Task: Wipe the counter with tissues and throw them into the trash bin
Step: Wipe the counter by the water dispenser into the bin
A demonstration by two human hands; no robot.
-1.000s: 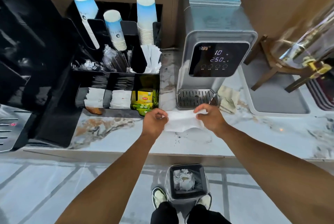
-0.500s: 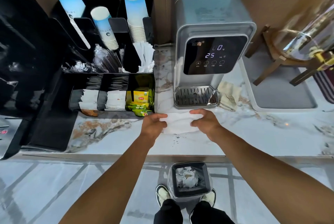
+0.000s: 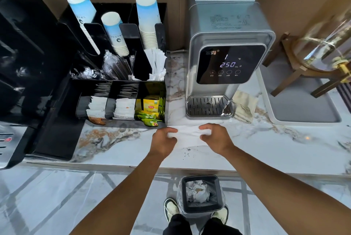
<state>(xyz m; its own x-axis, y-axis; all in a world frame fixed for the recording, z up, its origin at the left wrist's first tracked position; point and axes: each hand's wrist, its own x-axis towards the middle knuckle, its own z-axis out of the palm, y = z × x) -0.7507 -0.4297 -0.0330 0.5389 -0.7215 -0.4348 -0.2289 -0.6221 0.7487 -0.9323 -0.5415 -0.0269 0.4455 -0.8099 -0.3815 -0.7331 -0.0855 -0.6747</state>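
Observation:
A white tissue [image 3: 187,136] lies stretched over the marble counter [image 3: 266,145] just in front of the water dispenser. My left hand [image 3: 164,140] grips its left end and my right hand [image 3: 214,137] grips its right end. Dark crumbs [image 3: 187,152] are scattered on the counter right below the tissue, between my wrists. On the floor under the counter edge, between my shoes, stands a small black trash bin [image 3: 201,194] with crumpled tissues inside.
A silver water dispenser [image 3: 226,67] with drip tray stands behind the tissue. A black organiser [image 3: 121,90] with cups, straws, sachets and tea bags is on the left. A folded beige cloth [image 3: 245,105] and a grey tray [image 3: 296,102] with a glass jar on a stand are on the right.
My hands have drawn closer together on the tissue, bunching it narrower, and it now sits lower, close to the counter. The crumbs have not moved.

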